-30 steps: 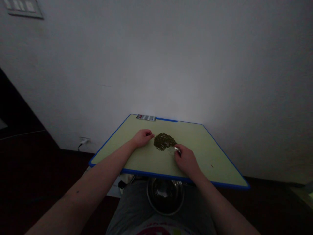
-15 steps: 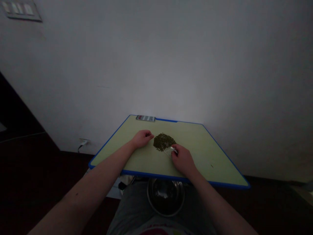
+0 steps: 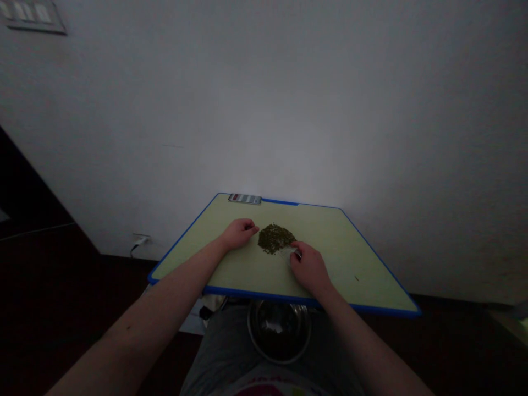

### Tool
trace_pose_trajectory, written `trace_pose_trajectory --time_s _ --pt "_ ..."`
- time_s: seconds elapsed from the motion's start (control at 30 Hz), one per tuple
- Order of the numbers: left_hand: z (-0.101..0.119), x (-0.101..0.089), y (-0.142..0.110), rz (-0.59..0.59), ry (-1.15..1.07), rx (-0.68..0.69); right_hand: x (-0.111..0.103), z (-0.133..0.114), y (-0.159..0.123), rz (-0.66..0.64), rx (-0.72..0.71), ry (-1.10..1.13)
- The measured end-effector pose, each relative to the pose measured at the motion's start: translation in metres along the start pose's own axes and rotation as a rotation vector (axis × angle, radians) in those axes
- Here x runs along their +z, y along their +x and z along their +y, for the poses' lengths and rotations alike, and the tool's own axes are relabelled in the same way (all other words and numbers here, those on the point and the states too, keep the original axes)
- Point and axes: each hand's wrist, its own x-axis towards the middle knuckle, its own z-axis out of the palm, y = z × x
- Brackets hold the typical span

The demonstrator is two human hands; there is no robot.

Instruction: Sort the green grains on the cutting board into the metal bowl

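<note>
A heap of small green grains, like mung beans (image 3: 274, 237), lies spread on the pale yellow-green tabletop (image 3: 243, 272). My right hand (image 3: 309, 267) rests at the heap's near right edge, closed on a thin clear plastic piece (image 3: 286, 253). Its far edge touches the beans; my fingers hide the rest, so its exact kind is unclear. To the left of the heap, my left hand (image 3: 240, 233) rests on the table with fingers curled and thumb against the forefinger. Whether anything sits in that pinch cannot be made out.
A phone (image 3: 245, 198) lies at the table's far left edge, by the wall (image 3: 289, 110). A shiny metal bowl (image 3: 279, 333) sits on my lap below the near edge. One small dark sliver (image 3: 357, 278) lies on the table's right part. A plug (image 3: 141, 240) is in the wall socket.
The clear piece in my right hand has tilted, and its bright glint is gone. My right fingers have shifted slightly at the heap's edge. My left hand stays in place.
</note>
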Motion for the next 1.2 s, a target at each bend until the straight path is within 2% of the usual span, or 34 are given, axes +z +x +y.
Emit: trace_pose_trajectory --time_s 0.43,0.97,1.2 --pt "0.0 0.0 0.0 0.0 0.003 -0.008 0.002 -0.001 0.001 0.009 0.012 -0.02" --pt "-0.004 0.0 -0.001 0.008 -0.006 0.012 -0.014 0.032 0.003 0.045 0.102 -0.084" --pt "-0.005 0.001 0.0 0.011 0.018 0.006 -0.016 0.035 0.004 0.041 0.112 -0.082"
